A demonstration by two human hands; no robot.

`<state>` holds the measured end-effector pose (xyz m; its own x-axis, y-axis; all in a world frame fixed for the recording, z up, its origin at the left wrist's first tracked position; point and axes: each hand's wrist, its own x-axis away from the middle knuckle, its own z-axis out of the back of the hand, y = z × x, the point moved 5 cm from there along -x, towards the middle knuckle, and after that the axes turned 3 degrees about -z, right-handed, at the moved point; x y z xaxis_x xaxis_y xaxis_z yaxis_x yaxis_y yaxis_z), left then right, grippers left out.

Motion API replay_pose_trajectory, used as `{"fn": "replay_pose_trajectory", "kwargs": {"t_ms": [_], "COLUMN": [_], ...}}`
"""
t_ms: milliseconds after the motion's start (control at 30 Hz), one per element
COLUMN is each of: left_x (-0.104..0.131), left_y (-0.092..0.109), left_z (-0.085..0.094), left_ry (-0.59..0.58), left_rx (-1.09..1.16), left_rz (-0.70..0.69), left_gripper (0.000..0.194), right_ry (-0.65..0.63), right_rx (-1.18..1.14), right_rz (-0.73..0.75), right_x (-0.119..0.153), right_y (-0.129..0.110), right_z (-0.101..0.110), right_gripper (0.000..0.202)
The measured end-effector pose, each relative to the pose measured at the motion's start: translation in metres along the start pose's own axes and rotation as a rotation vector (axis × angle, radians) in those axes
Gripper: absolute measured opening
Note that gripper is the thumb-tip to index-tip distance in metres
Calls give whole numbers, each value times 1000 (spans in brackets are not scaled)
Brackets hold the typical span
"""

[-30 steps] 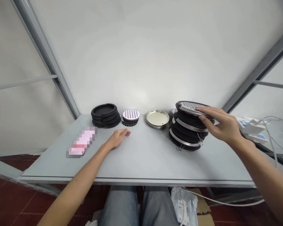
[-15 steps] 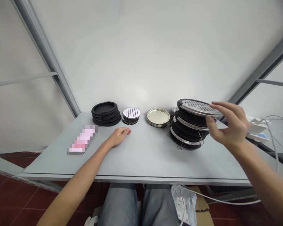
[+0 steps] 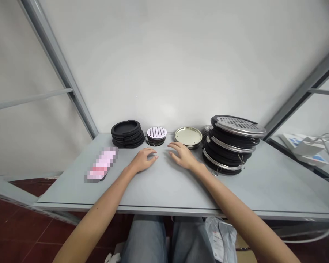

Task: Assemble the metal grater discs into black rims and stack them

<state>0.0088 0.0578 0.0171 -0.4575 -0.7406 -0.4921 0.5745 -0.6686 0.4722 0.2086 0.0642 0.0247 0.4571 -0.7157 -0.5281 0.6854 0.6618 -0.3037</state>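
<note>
left hand point(image 3: 144, 159) and right hand point(image 3: 183, 155) are empty, fingers parted, on the near side of the small disc pile point(image 3: 156, 133) and pale round plates point(image 3: 188, 136). the leaning right stack point(image 3: 231, 144) might topple if the right forearm point(image 3: 230, 202) knocks it.

Left hand point(image 3: 142, 160) near slotted disc point(image 3: 157, 132) | right hand point(image 3: 182, 156) near gold plate point(image 3: 188, 136) | both loosely curved

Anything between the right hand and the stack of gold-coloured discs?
Nothing visible. The gold-coloured discs sit just beyond the right hand, with only tabletop showing in between. The tall black-and-silver stack stands to the right of that line, not across it.
</note>
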Motion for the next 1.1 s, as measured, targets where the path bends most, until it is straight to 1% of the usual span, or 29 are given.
{"fn": "replay_pose_trajectory", "kwargs": {"t_ms": [67,133,267,333,433,567,700,900,1000,1100], "left_x": [0,-1,0,0,0,0,1,2,2,1], "left_y": [0,0,0,-1,-1,-3,-4,-6,-6,-6], "left_z": [-2,-3,-4,-2,0,1,0,-1,-2,-2], "left_ry": [-9,-12,-24,-27,-22,-26,-27,-39,-38,-43], "left_rx": [-3,-2,-10,-12,3,15,11,-5,-6,-3], "left_rz": [-8,-11,-8,1,30,57,62,78,75,77], "left_gripper": [24,24,23,24,25,26,25,25,26,26], "right_ry": [3,-5,-13,5,71,158,219,190,216,265], "right_rx": [-13,-32,-84,-87,-30,150,290,273,252,218], "right_rz": [-49,-84,-128,-144,-154,-178,-270,-364,-387,-370], "right_x": [-4,-4,1,2,1,1,4,5,6,6], "right_y": [13,21,28,29,31,39,53,59,60,63], "right_z": [-12,-20,-25,-22,-15,-6,-1,4,6,7], "right_gripper": [34,34,31,29,28,34,37,35,31,28]}}
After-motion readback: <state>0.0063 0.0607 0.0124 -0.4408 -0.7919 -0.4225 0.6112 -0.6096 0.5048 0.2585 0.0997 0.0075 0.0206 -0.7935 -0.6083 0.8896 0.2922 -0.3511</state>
